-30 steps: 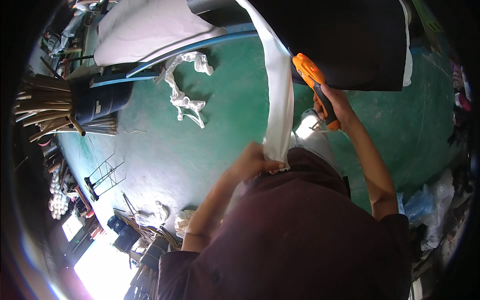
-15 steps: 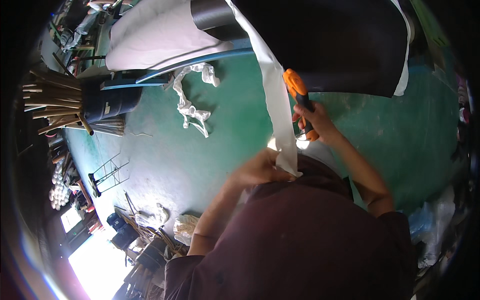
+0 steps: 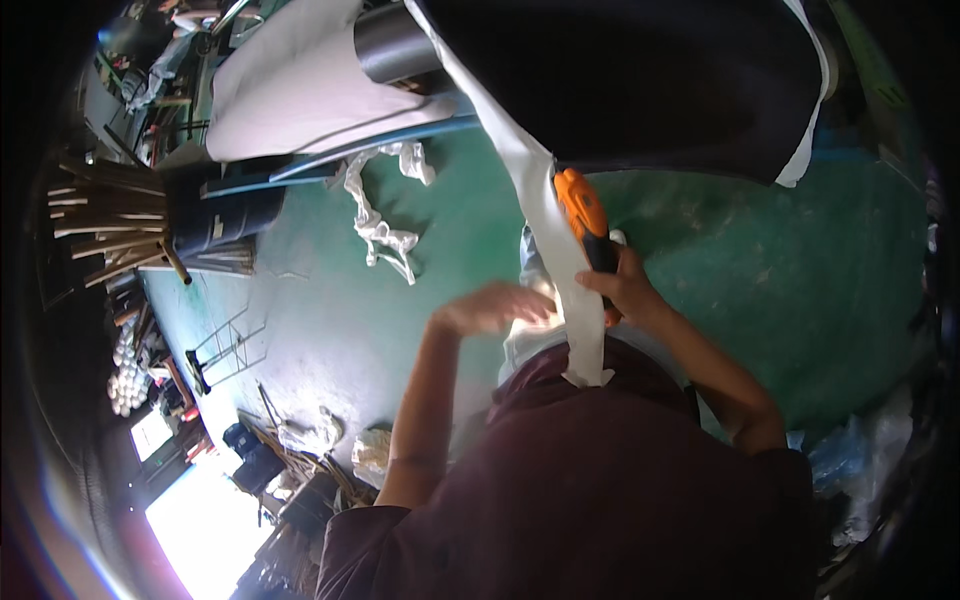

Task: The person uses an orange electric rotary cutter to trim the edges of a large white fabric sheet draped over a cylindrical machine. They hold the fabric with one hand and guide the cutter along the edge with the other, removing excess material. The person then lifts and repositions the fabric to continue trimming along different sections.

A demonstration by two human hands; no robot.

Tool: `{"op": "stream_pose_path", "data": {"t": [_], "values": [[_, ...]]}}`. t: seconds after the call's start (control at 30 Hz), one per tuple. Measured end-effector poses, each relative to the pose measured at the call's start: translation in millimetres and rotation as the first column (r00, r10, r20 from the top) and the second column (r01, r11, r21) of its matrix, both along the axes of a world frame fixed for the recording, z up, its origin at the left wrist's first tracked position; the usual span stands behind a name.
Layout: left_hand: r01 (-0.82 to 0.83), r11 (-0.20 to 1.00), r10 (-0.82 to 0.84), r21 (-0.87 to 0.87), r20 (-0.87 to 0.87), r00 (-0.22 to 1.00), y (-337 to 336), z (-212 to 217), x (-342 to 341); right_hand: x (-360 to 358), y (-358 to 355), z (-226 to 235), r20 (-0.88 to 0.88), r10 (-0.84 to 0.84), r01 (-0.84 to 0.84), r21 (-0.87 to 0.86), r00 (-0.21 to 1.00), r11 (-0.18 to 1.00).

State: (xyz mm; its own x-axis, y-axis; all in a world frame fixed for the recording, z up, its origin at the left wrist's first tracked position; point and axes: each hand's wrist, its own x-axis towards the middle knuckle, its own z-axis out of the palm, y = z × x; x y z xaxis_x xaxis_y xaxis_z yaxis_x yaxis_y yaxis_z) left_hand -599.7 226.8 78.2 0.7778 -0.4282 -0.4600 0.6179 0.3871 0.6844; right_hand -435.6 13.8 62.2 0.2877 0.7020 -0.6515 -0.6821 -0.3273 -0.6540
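My right hand is wrapped around orange-and-black electric scissors. Their head lies at the place where a white strip parts from the edge of a large black sheet. The strip runs down past the tool, and its loose end rests against my dark shirt. To the left of the strip, my left hand is in the air, somewhat blurred. Its fingers stretch toward the strip with nothing seen in them. The blades are hidden from sight.
Crumpled white strips lie on the green floor. Left of the sheet are a pale sheet, a blue bar and a dark drum beside many tubes. Clear plastic lies at the lower right.
My left hand has let go of the strip's lower end and moved up and left. The scissors, in my right hand, have shifted slightly down and left in view.
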Motion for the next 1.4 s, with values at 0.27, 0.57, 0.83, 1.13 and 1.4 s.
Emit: {"op": "stream_pose_path", "data": {"t": [0.27,0.57,0.83,1.13,1.4], "values": [[-0.684,0.524,0.85,0.507,-0.262,0.456,50,-83,122,-11,11,10,0.207,0.12,-0.113,-0.046,0.971,0.993],[-0.572,0.045,0.785,0.819,0.325,0.527,27,-92,113,-25,18,4,0.14,0.026,-0.031,0.034,0.99,0.999],[-0.613,0.028,0.794,0.79,0.354,0.493,51,-81,90,-24,18,-18,0.162,0.115,-0.131,0.091,0.98,0.987],[-0.672,0.057,0.828,0.738,0.341,0.445,57,-81,83,-22,23,-13,-0.063,0.089,-0.083,0.092,0.994,0.992],[-0.65,0.079,0.807,0.755,0.335,0.487,58,-78,86,-21,34,-2,-0.116,-0.024,0.036,0.102,0.993,0.994]]}}
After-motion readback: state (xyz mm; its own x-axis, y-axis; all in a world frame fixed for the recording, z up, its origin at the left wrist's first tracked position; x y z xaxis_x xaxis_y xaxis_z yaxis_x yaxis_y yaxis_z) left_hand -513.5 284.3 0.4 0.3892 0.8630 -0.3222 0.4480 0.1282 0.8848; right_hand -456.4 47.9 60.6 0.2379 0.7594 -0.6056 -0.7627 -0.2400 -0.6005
